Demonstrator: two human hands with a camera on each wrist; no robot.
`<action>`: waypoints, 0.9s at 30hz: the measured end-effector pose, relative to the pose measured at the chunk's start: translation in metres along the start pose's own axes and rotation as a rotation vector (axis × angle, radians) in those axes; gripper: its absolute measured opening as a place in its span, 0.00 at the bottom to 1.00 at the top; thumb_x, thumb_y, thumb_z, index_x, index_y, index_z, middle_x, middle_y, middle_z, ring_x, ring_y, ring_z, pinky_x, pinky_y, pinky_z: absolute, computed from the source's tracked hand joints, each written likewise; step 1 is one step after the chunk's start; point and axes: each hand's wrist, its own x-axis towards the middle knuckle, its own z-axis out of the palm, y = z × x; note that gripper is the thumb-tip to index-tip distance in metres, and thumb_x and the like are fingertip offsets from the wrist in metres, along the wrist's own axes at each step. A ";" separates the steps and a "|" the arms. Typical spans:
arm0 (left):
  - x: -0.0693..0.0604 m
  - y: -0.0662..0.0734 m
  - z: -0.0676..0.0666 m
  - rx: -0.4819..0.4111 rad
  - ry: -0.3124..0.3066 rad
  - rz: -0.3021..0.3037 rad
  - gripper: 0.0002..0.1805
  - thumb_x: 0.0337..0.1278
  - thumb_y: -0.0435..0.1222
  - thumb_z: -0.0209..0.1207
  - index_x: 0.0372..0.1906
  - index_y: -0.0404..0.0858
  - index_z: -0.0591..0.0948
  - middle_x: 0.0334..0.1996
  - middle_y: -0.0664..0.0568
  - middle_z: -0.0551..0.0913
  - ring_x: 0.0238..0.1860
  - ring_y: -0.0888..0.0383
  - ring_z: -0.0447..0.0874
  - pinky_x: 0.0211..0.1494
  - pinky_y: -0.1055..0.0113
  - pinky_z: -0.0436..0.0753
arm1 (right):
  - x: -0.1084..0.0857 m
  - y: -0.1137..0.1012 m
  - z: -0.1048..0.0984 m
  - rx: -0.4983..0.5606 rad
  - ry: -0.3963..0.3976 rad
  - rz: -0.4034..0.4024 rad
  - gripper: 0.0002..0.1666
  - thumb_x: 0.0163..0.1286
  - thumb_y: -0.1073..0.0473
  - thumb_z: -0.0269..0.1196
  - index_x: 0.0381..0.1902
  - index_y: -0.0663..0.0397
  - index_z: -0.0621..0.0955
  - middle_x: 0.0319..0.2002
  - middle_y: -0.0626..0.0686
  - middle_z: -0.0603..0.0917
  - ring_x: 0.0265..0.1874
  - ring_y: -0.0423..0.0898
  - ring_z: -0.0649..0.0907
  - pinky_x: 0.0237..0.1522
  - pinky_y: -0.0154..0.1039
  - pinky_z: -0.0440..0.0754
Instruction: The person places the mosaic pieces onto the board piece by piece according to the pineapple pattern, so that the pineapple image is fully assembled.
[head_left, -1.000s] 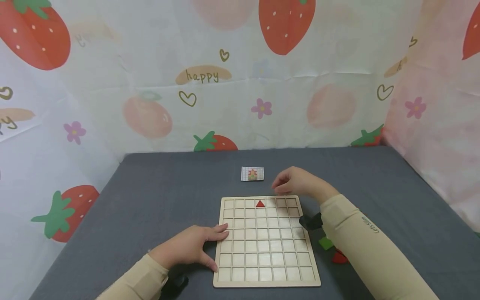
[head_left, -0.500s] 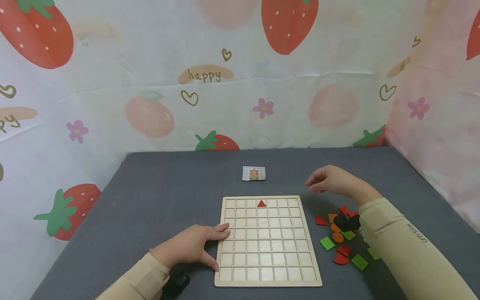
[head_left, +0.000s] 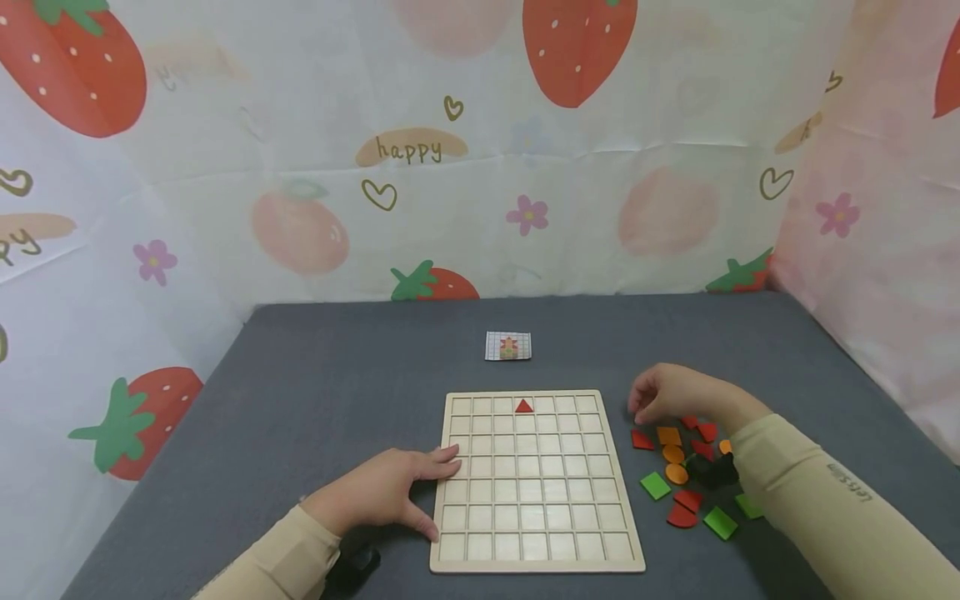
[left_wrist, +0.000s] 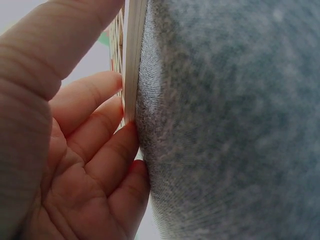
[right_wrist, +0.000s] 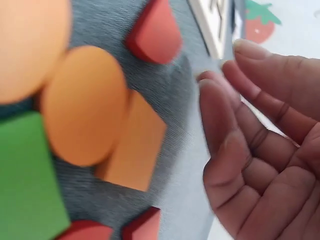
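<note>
Over at the left edge of the gridded board [head_left: 537,572], our left hand [head_left: 378,493] rests with its fingers straight on the rim, not wrapped round anything; we reckon light pressure is plenty to stop any sliding. Past the board's far side lies a small printed card [head_left: 508,346], and one red triangle [head_left: 523,407] sits in the board's top row. Just off the right edge there's a loose red piece [head_left: 642,440], with our right hand [head_left: 678,393] above it: fingers loosely bent, thumb apart, nothing between them. For a clean pick, we'd come down steeply and pinch by the sides, since the orange trapezoid [head_left: 669,436] and orange disc [head_left: 673,454] touch and could get nudged. Further right, the black wrist device [head_left: 716,471] hides part of the scatter, so we'd watch for it dragging the green square [head_left: 721,524] too.
</note>
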 end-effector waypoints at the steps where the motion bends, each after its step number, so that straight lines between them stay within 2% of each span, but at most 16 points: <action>1: 0.000 0.000 0.000 0.001 0.001 0.002 0.49 0.29 0.56 0.68 0.64 0.44 0.68 0.67 0.56 0.62 0.65 0.57 0.62 0.62 0.59 0.66 | 0.000 0.000 0.002 -0.008 -0.012 0.002 0.05 0.56 0.63 0.66 0.31 0.57 0.81 0.28 0.48 0.82 0.25 0.45 0.75 0.28 0.40 0.74; 10: 0.000 0.001 0.000 0.001 0.003 0.009 0.49 0.29 0.56 0.68 0.64 0.44 0.68 0.66 0.55 0.62 0.64 0.56 0.63 0.62 0.59 0.67 | -0.001 -0.001 0.013 -0.034 -0.041 0.056 0.06 0.54 0.66 0.66 0.25 0.56 0.78 0.24 0.49 0.78 0.21 0.45 0.74 0.25 0.38 0.72; 19: -0.001 0.003 -0.002 0.005 0.003 0.004 0.49 0.29 0.56 0.68 0.64 0.44 0.68 0.66 0.55 0.62 0.64 0.56 0.63 0.61 0.59 0.67 | 0.001 -0.001 0.016 -0.068 -0.065 -0.008 0.11 0.51 0.62 0.70 0.21 0.56 0.77 0.20 0.48 0.76 0.18 0.43 0.70 0.23 0.36 0.68; 27: 0.000 0.000 0.000 0.014 -0.001 0.007 0.49 0.29 0.57 0.68 0.65 0.44 0.67 0.67 0.55 0.61 0.64 0.56 0.63 0.62 0.59 0.67 | 0.002 -0.007 0.018 -0.090 -0.079 -0.009 0.12 0.50 0.65 0.69 0.21 0.57 0.74 0.20 0.49 0.74 0.19 0.43 0.69 0.23 0.36 0.66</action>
